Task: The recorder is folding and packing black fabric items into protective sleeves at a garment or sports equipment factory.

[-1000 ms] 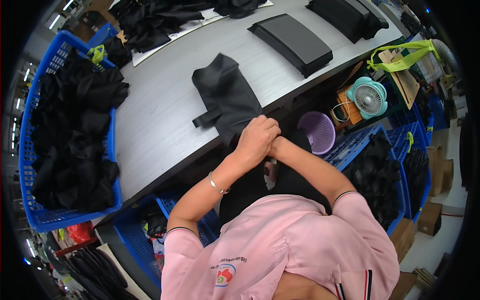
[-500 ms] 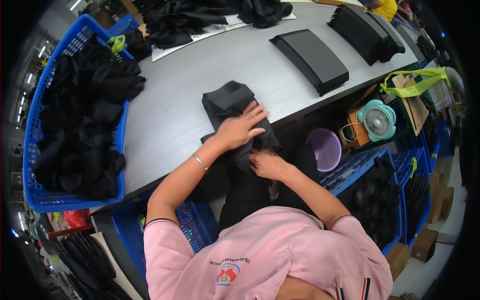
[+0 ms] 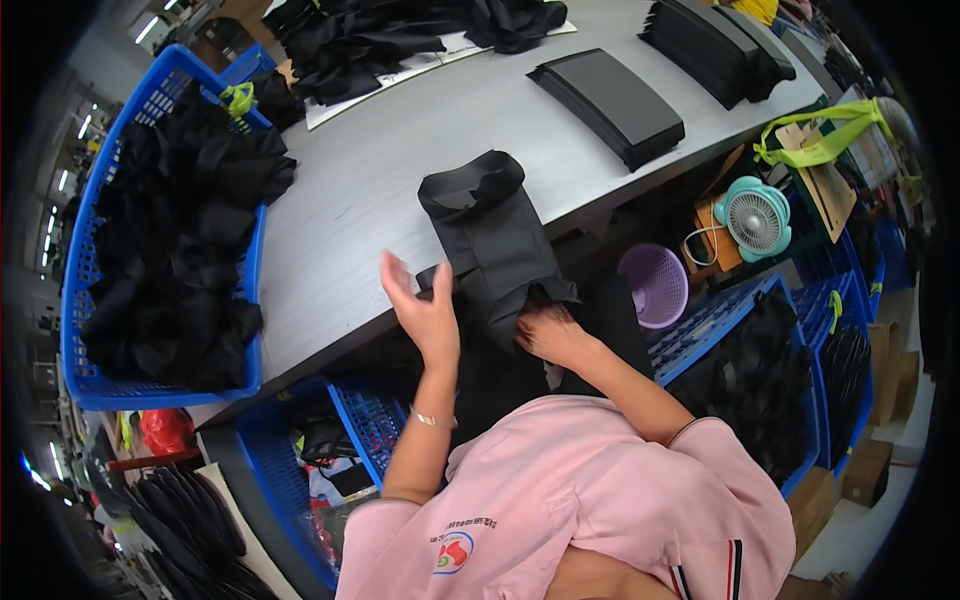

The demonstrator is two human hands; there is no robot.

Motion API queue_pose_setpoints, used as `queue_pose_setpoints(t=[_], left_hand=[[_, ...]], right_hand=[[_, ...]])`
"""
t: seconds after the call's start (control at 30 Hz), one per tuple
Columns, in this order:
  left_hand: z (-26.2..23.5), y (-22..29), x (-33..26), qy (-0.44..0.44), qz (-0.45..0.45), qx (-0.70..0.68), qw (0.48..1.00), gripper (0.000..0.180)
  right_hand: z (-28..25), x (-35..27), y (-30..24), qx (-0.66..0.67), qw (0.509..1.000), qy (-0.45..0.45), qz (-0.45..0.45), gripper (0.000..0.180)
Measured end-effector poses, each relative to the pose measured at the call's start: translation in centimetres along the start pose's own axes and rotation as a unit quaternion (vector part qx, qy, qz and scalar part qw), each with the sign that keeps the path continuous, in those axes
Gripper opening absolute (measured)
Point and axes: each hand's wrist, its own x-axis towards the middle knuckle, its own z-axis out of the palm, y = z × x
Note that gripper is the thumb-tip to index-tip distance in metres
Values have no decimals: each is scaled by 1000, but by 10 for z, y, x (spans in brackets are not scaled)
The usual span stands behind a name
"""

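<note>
A black fabric garment (image 3: 492,235) lies on the grey table (image 3: 370,180), its near end hanging over the table's front edge. My right hand (image 3: 548,334) is tucked under that hanging end, fingers in the cloth below the table edge. My left hand (image 3: 424,310) is raised just left of the garment at the table's front edge, palm open and fingers spread, holding nothing.
A blue basket (image 3: 80,330) full of black garments sits on the table's left. Flat black stacks (image 3: 610,105) and loose black cloth (image 3: 390,35) lie at the back. Below the table stand a purple bin (image 3: 655,285), a teal fan (image 3: 755,218) and blue crates (image 3: 370,425).
My left hand has lifted off the garment and moved left, opening up. My right hand has slid under the garment's hanging end. The garment now lies longer and flatter on the table.
</note>
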Motion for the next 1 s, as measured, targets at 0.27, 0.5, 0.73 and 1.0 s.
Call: queue_pose_setpoints(t=[0.27,0.5,0.73,1.0], left_hand=[[-20,23,-62,-135,-419,-291,849,61],[-19,24,-88,-240,-334,-250,877,54],[-8,52,-120,-380,-332,-240,829,55],[15,9,-111,-417,-320,-216,823,69]], right_hand=[[-17,-56,-42,-90,992,-23,-87,12],[-107,-88,-99,183,955,228,51,6],[-134,-125,-45,298,868,230,325,25],[-116,-125,-27,787,560,168,193,20]])
